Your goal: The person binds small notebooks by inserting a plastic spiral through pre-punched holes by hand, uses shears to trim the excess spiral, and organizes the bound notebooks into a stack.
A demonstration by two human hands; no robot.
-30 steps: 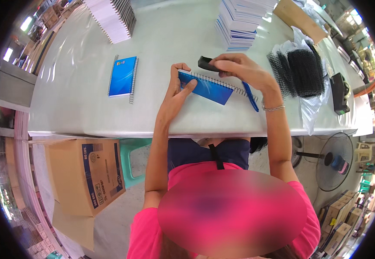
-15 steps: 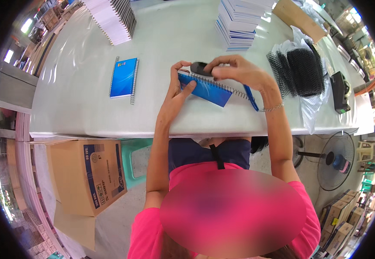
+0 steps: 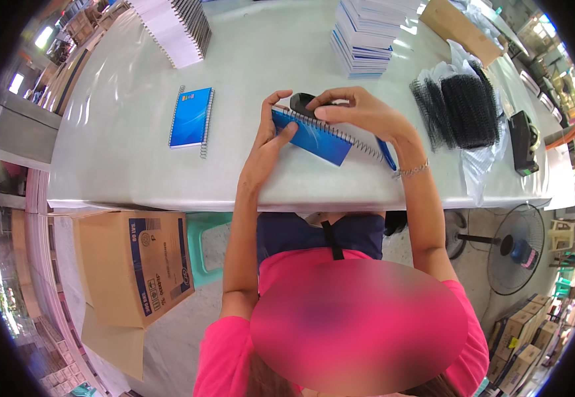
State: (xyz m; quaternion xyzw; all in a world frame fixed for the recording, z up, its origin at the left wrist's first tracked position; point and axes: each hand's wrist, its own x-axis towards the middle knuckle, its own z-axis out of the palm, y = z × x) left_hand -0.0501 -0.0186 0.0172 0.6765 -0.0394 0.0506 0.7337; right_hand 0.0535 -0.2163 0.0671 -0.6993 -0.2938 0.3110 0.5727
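Observation:
My left hand [image 3: 267, 142] grips a small blue notebook [image 3: 317, 141] held slantwise above the table, thumb across its cover and fingers behind. A dark wire coil [image 3: 330, 126] runs along its upper edge and sticks out past the right end. My right hand [image 3: 360, 112] is closed, with fingertips pinched at the coil. Just behind these fingertips is a dark rounded object [image 3: 301, 104], partly hidden, its kind unclear. A blue-handled tool [image 3: 387, 154] lies beside my right wrist, its other end hidden. Another blue notebook [image 3: 191, 118] lies to the left, with coil ends sticking out.
At the back of the table [image 3: 115, 172] stand a stack of coil-bound books [image 3: 175, 33] and a stack of loose booklets [image 3: 361, 40]. On the right are a pile of black wire coils [image 3: 466, 109] and a black tape dispenser [image 3: 523, 142]. A cardboard box [image 3: 112, 264] stands below left.
My right fingertips have moved slightly left and down along the coil. The held notebook has shifted a little; my left hand keeps its grip.

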